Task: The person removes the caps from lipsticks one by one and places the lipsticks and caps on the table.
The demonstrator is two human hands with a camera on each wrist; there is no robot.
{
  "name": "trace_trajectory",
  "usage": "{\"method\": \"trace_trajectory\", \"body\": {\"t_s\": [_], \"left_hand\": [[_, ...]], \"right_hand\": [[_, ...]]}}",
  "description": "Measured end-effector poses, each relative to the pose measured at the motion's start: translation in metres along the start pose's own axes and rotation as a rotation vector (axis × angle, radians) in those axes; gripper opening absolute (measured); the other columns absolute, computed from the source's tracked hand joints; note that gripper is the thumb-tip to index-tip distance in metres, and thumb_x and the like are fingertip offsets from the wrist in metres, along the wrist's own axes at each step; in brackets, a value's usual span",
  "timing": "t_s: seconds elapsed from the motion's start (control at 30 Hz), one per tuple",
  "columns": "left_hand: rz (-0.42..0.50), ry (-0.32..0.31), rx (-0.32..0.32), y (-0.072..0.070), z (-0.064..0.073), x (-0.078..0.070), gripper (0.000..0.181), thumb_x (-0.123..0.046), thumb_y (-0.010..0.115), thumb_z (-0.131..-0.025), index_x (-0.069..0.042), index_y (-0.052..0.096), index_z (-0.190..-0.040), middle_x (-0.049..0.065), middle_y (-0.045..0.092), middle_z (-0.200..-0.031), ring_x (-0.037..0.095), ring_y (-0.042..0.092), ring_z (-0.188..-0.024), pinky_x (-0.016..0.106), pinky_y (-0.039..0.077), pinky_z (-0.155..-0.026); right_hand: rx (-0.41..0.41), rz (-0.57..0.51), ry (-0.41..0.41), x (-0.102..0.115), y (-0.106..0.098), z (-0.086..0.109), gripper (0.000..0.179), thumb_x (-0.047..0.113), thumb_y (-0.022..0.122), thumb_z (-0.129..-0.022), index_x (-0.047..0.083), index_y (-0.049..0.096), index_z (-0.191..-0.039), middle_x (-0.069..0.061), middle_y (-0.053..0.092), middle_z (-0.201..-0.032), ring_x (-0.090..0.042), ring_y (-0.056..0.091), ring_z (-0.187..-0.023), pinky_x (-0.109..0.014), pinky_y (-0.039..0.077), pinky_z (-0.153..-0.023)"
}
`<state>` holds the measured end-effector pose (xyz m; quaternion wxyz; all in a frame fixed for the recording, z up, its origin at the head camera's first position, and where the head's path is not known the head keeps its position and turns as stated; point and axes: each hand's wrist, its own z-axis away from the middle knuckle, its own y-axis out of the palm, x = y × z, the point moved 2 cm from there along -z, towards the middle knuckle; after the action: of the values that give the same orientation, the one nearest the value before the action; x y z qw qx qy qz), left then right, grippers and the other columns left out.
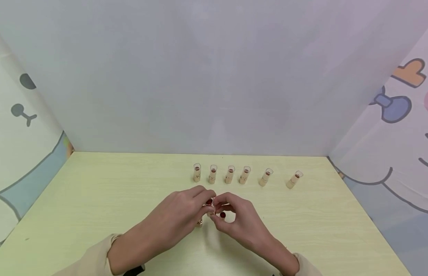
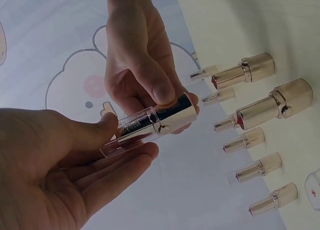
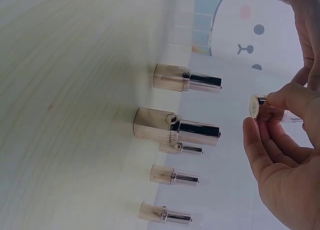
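We find the gold-cased lipstick with a clear plastic cap held between both hands, above the pale yellow-green wooden tabletop, near its middle. The left hand has its grip curled about the clear cap end; the right hand pinches the gold base end between thumb and fingers. Whether the cap is fully seated we cannot tell; the two parts lie in line and appear joined.

In the head view, just beside the hands, at least one further gold lipstick stands uncapped on the tabletop, with red showing at the fingers, so we judge some pieces remain unfinished.

Behind the hands, a row of six capped gold lipsticks stands upright along the far part of the tabletop, the rightmost two spaced wider apart. We judge these done, and the work well advanced, with the held piece and those beside the hands left.
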<state>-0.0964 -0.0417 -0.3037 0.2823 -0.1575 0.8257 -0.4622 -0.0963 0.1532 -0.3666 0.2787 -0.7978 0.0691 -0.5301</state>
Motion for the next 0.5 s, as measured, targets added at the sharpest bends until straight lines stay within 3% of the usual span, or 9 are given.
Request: {"method": "trace_trajectory", "body": {"t_s": [0.33, 0.5], "left_hand": [[-0.003, -0.043, -0.026, 0.0, -0.001, -0.001, 0.012, -0.019, 0.069, -0.102, -0.009, 0.069, -0.109, -0.005, 0.069, -0.095, -0.007, 0.047, -0.064, 0.009, 0.044, -0.06], [-0.027, -0.03, -0.115, -0.011, -0.002, 0.001, 0.019, -0.016, 0.072, -0.099, -0.006, 0.069, -0.114, -0.001, 0.072, -0.098, 0.0, 0.06, -0.067, 0.013, 0.052, -0.062]], "right_hand": [[-0.034, 0.047, -0.026, 0.0, 0.002, 0.0, 0.03, 0.002, 0.081, -0.088, 0.019, 0.067, -0.109, 0.007, 0.072, -0.104, -0.013, 0.075, -0.095, -0.028, 0.063, -0.084], [-0.032, 0.055, -0.024, -0.005, 0.003, 0.005, 0.032, -0.002, 0.08, -0.087, 0.018, 0.066, -0.107, 0.008, 0.073, -0.102, -0.008, 0.074, -0.091, -0.027, 0.063, -0.083]]}}
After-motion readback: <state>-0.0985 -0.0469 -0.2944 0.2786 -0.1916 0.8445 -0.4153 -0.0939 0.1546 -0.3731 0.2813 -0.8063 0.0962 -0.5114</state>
